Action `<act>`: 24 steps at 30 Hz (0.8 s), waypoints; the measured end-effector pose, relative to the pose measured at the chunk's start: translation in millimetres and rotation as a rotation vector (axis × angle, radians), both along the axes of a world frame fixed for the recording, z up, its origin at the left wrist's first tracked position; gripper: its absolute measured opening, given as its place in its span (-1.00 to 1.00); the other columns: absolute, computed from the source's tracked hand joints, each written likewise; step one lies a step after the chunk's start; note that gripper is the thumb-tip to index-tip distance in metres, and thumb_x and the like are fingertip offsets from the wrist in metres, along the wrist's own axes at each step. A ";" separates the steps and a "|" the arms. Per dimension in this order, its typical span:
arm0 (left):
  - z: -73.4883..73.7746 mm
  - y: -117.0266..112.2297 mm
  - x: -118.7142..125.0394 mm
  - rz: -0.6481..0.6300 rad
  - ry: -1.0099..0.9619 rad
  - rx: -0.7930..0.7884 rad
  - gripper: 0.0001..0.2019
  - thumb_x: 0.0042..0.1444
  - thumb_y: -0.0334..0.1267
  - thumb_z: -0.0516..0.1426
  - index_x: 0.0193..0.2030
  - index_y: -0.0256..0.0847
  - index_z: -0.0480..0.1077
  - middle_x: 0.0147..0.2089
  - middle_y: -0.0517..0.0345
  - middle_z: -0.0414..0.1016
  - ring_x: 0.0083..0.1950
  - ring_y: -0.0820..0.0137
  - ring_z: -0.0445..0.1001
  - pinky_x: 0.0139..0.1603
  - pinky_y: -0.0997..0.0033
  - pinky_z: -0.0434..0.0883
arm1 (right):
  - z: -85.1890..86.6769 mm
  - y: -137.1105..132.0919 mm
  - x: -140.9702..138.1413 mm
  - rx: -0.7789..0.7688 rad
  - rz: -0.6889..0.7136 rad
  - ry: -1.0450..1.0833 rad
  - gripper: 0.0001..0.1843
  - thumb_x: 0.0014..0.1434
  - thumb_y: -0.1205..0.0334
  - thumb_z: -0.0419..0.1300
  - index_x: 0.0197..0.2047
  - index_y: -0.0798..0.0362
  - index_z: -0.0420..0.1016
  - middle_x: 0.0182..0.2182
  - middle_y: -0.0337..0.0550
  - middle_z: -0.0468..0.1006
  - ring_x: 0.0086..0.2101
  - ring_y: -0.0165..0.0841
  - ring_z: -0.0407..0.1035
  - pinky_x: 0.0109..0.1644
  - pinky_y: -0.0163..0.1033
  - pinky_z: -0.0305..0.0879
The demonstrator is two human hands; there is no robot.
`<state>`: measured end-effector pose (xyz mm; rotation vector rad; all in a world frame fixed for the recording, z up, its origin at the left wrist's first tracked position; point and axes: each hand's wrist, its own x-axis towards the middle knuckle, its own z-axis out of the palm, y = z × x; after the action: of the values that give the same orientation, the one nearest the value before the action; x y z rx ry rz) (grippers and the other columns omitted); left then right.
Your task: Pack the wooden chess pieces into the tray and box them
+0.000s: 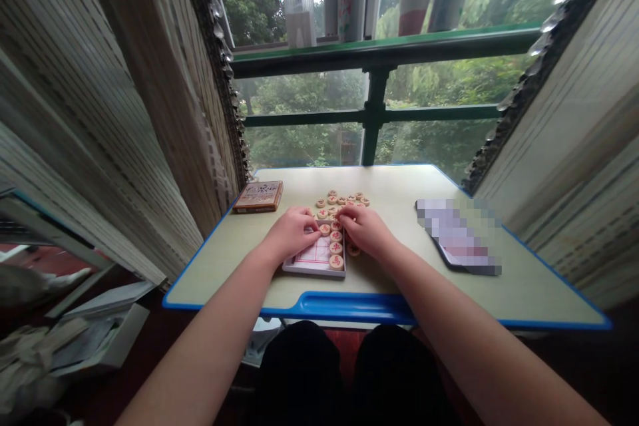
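A shallow white box [314, 272] lies in front of me, with a red-lined sheet [312, 255] showing inside. Along its right side runs a column of round wooden xiangqi pieces [336, 261] with red characters. My left hand [293, 234] reaches over the box's left side, its thumb and fingers closed at the edge of a xiangqi piece [325, 229] in the far row. My right hand [367, 227] is at the far right corner, its fingertips pinched on another piece [336, 225]. Beyond the box lie several loose pieces [350, 198]; one piece [353, 251] sits below my right hand.
The pale table [239, 273] has a blue rim and a blue tray groove [354, 306] at its front. A brown box [258, 196] stands at the back left. A partly blurred phone-like slab [454, 236] lies right. Cans [352, 10] stand on the window ledge.
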<state>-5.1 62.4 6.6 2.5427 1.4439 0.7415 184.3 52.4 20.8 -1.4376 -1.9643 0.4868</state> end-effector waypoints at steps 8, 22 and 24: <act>0.7 0.2 -0.9 -0.034 -0.034 -0.014 -0.88 -0.02 -0.27 0.17 -0.48 -0.17 0.54 -0.31 0.11 0.48 -0.18 0.32 0.41 -0.11 0.37 0.34 | -8.6 21.1 17.2 0.156 -0.184 0.074 -0.65 0.06 0.45 -0.05 -0.27 0.06 0.54 -0.25 -0.14 0.59 -0.17 -0.34 0.41 -0.03 -0.27 0.25; -4.9 2.1 -8.9 0.140 -0.298 0.041 -0.77 0.05 -0.30 0.00 -0.35 -0.23 0.49 -0.29 0.10 0.55 -0.21 0.34 0.46 -0.10 0.37 0.38 | -17.6 14.7 21.9 0.123 -0.122 -0.096 -0.70 0.01 0.46 0.03 -0.35 0.05 0.58 -0.24 -0.13 0.59 -0.12 -0.31 0.37 0.06 -0.26 0.20; -5.4 0.5 -8.8 0.165 -0.294 0.024 -0.78 0.03 -0.28 0.01 -0.40 -0.23 0.49 -0.37 0.12 0.55 -0.30 0.36 0.46 -0.20 0.40 0.38 | -17.8 12.4 20.8 0.139 -0.089 -0.139 -0.70 0.02 0.47 0.03 -0.34 0.06 0.58 -0.23 -0.12 0.59 -0.09 -0.31 0.35 0.10 -0.25 0.17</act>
<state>-13.9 62.9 1.2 2.2295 1.5595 1.1095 205.1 64.9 3.1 -1.4965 -1.9897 0.2107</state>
